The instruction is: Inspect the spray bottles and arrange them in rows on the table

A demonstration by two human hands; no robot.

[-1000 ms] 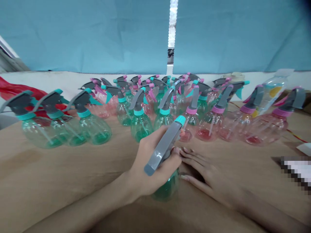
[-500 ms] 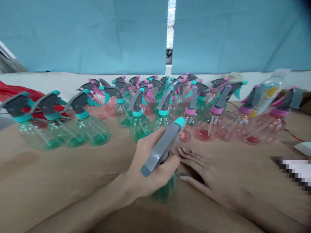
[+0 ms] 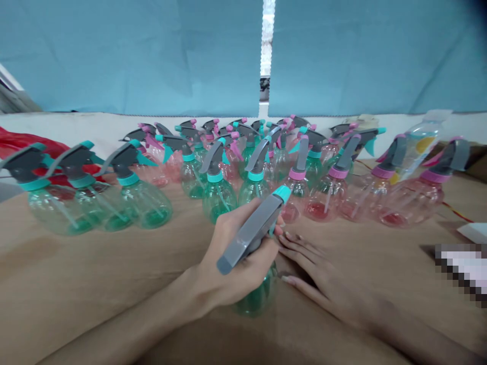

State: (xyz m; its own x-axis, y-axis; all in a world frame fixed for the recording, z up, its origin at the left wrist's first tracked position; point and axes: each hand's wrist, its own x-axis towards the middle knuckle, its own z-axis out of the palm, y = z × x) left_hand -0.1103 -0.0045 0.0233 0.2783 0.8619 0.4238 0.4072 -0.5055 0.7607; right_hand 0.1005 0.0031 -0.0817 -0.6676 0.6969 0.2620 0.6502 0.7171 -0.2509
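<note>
My left hand [image 3: 243, 258] is wrapped round the neck of a green spray bottle [image 3: 255, 296], under its grey trigger head with a turquoise nozzle. The bottle stands on the table near me, its neck and collar hidden by my fingers. Palm down beside it, my right hand [image 3: 323, 274] lies with its fingers stretched out, the fingertips close to the left hand. Just beyond my hands stand a green spray bottle [image 3: 216, 195] with a turquoise collar and a pink spray bottle [image 3: 327, 197] with a pink collar.
Three green spray bottles [image 3: 146, 205] stand at the left of the wooden table [image 3: 95, 284]. Several more green and pink ones crowd towards the white wall. A larger clear bottle [image 3: 422, 142] stands at the back right. Red plastic [image 3: 23, 147] lies far left; a pixelated object [image 3: 462, 268] lies right.
The left hand and the held spray bottle's head have shifted very slightly, the nozzle swinging a little. The right hand stays almost where it was.
</note>
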